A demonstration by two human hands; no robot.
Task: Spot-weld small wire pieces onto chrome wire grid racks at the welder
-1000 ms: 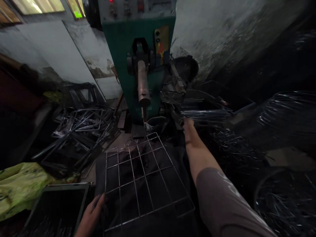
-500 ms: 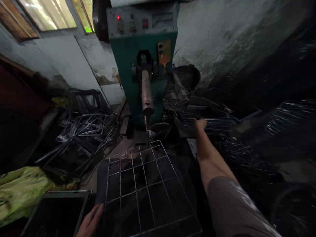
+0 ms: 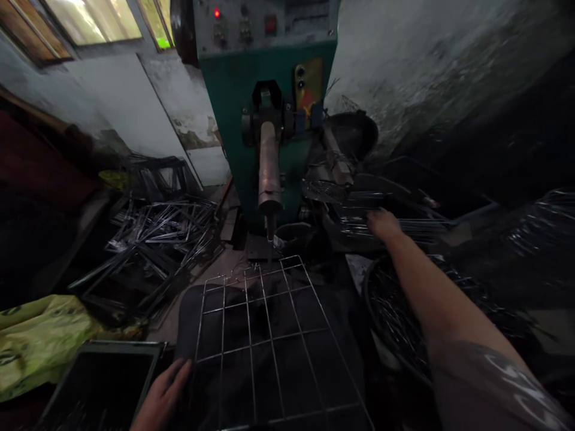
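A wire grid (image 3: 271,340) of thin metal bars lies across dark cloth on my lap, below the welding machine (image 3: 227,90). My left hand (image 3: 164,392) is at the grid's left edge, its fingers bent around the side wire. Out to the right, my right hand (image 3: 385,225) reaches down over a stack of straight metal wires (image 3: 420,227) lying in a dark tray. Its fingers are drawn together among the wires; their tips are dim, and what they pinch is hidden. The machine's copper-coloured electrode arm (image 3: 269,164) points toward me above the grid's far end.
A heap of bent wire frames (image 3: 166,230) lies on the floor at left. Nearer are a yellow-green sack (image 3: 49,335) and a dark framed panel (image 3: 105,383). A round basket of wire pieces (image 3: 395,305) stands beneath my right forearm. A phone (image 3: 309,81) is fixed to the machine.
My right hand has moved slightly right along the stacked wires. My left hand keeps its place at the grid's edge. The view has shifted a little, showing more of the round basket.
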